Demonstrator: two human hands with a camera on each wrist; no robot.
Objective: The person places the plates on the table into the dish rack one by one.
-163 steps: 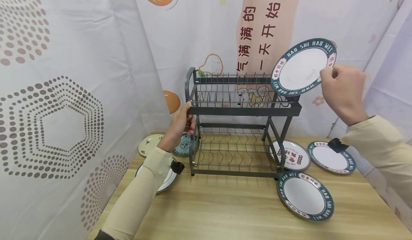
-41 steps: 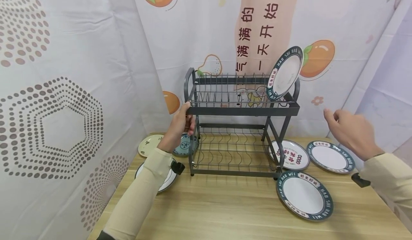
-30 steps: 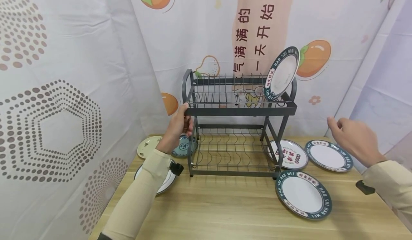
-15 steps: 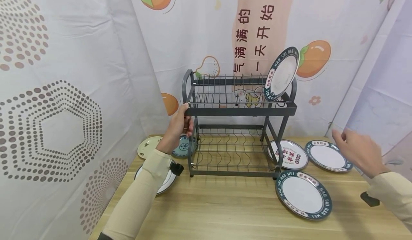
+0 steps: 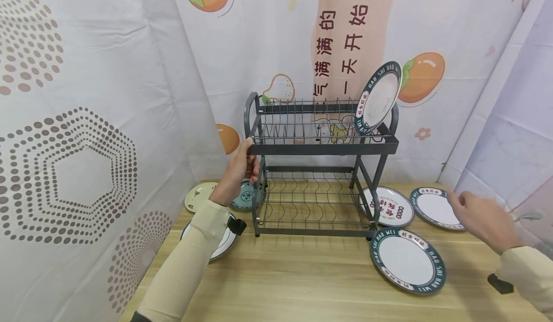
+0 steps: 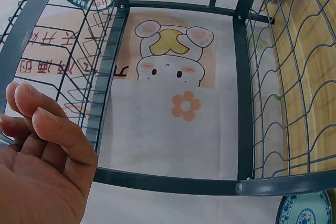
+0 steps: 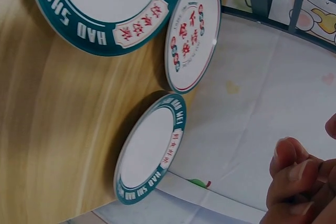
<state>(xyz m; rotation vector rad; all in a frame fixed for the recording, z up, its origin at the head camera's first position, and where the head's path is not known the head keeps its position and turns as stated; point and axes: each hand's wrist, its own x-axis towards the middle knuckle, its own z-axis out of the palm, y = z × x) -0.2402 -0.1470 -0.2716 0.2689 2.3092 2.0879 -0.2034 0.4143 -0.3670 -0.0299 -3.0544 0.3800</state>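
The left hand (image 5: 239, 168) grips the edge of the dark two-tier wire dish rack (image 5: 324, 149) at its nine o'clock, thumb above and fingers curled under, while a green-rimmed plate (image 5: 381, 100) stands tilted in the rack's top at one o'clock. Toward four o'clock, the right hand (image 5: 486, 220), loosely curled and holding nothing, hangs near a second green-rimmed plate (image 5: 435, 208) on the desk (image 5: 311, 274).

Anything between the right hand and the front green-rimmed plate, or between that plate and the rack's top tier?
Nothing visible blocks the right hand from the front green-rimmed plate. On the rack's top tier, a tilted plate takes the right end, and the left hand grips the front left corner; the slots between look open.
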